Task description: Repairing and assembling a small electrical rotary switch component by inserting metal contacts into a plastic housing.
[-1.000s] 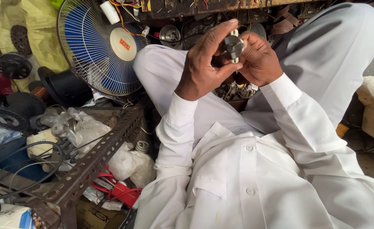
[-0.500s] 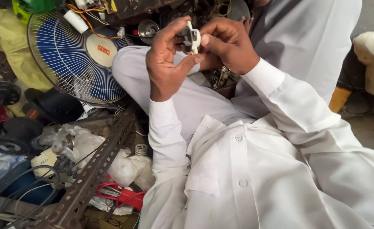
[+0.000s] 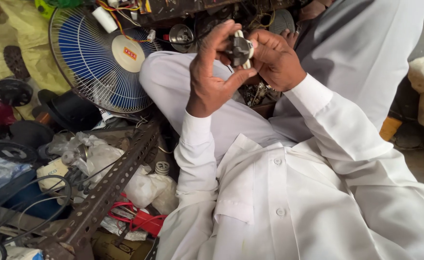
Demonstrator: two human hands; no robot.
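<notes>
Cluttered repair corner seen from above, packed with parts and wires. Raised in front of the chest, a small dark part with a white piece [image 3: 240, 49], pinched between both hands. Left hand [image 3: 216, 72] wrapped around it from the near side, fingers [image 3: 219, 33] curled over the top and thumb pressed under it, closed on the part. Right hand [image 3: 274, 60] gripping the same part from the other side, fingertips shut against the white piece. Exact make of the part too small to tell.

Beyond and left of the left fingers, a blue-bladed fan behind a white wire guard [image 3: 101, 62], tilted against a yellow cloth [image 3: 24, 48]. Just beyond the fingers, a round shiny metal piece [image 3: 181, 34] and a tangle of coloured wires [image 3: 120, 9]. Well below the left fingers, a rusty perforated angle bar [image 3: 111, 188] running diagonally, with crumpled white plastic bags [image 3: 144, 188] beside it and red-handled pliers [image 3: 135, 219] near its lower end. Farther left, black round parts [image 3: 12, 91] and loose black cable [image 3: 29, 202]. Under the hands, white sleeves and a buttoned white garment [image 3: 293, 202], pale trousers [image 3: 356, 53] over raised knees.
</notes>
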